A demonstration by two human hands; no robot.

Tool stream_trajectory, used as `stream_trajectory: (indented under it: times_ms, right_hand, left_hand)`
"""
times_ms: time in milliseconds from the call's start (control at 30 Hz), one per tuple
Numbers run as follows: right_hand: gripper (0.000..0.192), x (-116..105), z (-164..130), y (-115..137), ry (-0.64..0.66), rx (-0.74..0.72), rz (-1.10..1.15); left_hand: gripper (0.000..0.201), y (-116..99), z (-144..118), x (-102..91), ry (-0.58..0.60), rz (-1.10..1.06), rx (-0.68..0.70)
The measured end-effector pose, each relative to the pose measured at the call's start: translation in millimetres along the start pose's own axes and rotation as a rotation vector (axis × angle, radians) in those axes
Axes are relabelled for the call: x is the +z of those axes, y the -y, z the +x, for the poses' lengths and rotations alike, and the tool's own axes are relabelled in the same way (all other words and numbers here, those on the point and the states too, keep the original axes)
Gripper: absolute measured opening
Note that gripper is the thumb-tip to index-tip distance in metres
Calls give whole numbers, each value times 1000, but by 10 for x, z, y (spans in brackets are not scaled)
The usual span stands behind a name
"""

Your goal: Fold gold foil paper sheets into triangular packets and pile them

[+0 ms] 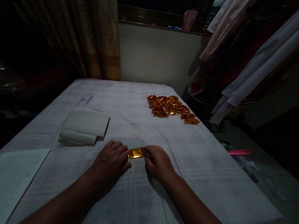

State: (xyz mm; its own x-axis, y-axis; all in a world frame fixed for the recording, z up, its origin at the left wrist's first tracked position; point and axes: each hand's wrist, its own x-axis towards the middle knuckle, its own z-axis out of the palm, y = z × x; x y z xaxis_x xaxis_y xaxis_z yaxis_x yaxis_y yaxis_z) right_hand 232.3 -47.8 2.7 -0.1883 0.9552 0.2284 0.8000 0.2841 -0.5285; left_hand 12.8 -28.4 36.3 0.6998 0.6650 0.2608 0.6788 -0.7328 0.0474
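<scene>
— Where both hands meet on the white cloth [129, 202], what lies between them?
— A small gold foil piece [136, 153], flat on the cloth. Left hand [112, 161] pinches its left end, palm down; right hand [159, 163] pinches its right end with the fingertips.
— Anything beyond the foil piece?
— A heap of folded gold foil pieces [171, 108], well apart, farther off and to the right of it.
— And to its left?
— A folded stack of pale paper [83, 128], near, slightly farther off. A flat white sheet [3, 182] lies nearer the person, far left.
— Off the cloth?
— Right of the foil piece, a pink object [239, 152] on the floor; too dim to identify.
</scene>
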Motion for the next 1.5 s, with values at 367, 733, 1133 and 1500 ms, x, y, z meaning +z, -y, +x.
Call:
stream_trajectory:
  times_ms: [367,733,1133,1500]
  right_hand:
    - [36,61,2,22,-17,-4,38]
    - [30,17,208,-14,40,-196,-124]
    - [12,138,194,-52,-28,-458,-54]
    - [13,81,218,-71,20,-383,51]
  left_hand:
    - [12,-61,50,197,-6,80,-32]
    - [18,17,-47,189,-58,115,8]
    - [48,-30,-391,245,-50,19,-74]
    - [36,-34,-367,252,-55,64,-56]
